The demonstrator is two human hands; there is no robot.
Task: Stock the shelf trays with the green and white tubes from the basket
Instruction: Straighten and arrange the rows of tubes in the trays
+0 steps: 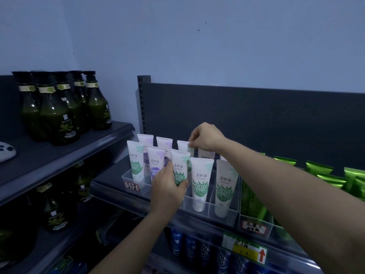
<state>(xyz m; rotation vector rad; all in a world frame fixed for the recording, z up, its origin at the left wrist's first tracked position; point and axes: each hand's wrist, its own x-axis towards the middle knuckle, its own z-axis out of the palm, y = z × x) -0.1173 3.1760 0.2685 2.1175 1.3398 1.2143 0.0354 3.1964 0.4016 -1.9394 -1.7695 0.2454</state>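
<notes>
Several white tubes with green or purple prints stand cap-down in a clear plastic shelf tray (129,177). My left hand (167,186) grips a green and white tube (180,165) in the front row, with its fingers wrapped round the lower half. My right hand (205,138) pinches the top edge of another green and white tube (184,146) in the back row. Two more green and white tubes (201,182) stand to the right in the front row. The basket is out of view.
Bright green tubes (325,171) fill a neighbouring tray on the right. Dark green pump bottles (59,109) stand on the left shelf, with more below. Blue cans (189,248) sit on the lower shelf. A dark back panel (256,119) rises behind the trays.
</notes>
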